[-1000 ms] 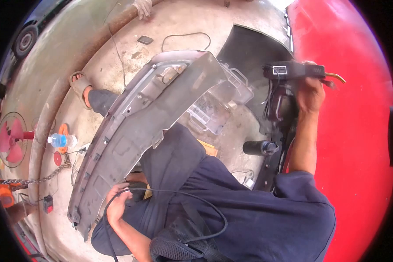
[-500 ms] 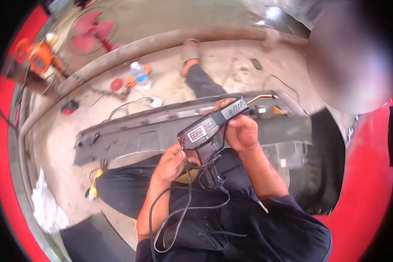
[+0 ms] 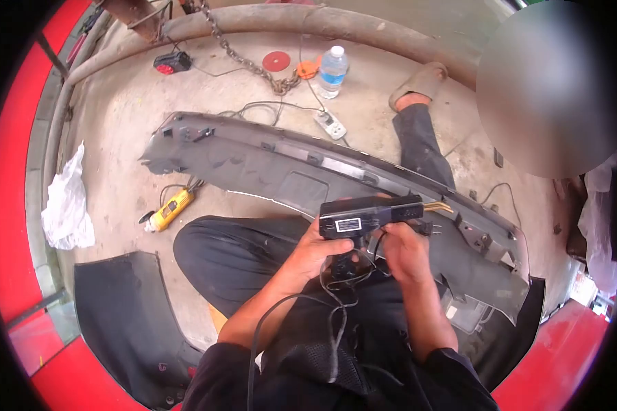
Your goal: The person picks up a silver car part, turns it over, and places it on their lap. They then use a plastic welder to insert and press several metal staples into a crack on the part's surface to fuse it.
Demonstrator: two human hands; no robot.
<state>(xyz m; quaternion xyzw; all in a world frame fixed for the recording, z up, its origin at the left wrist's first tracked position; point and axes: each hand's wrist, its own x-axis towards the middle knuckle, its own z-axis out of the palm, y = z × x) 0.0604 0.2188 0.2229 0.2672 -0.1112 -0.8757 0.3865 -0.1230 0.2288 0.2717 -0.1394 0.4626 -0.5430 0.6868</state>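
Note:
A black corded gun-shaped tool with a white label and a brass-coloured tip pointing right is held between both hands above the lap. My left hand is wrapped round its rear end, thumb below the label. My right hand grips the underside near the front; a cable passes by its fingers. The black cable loops down over my lap. Behind the tool lies a long grey panel with clips along its edge.
A yellow power tool and white plastic bag lie left. Beyond the panel are a power strip, water bottle, chain, red disc and a person's foot. Black sheet lies lower left.
The view has swung left. The gun-shaped tool has turned from slanting upward to nearly level, and my left hand has shifted its hold along its rear end.

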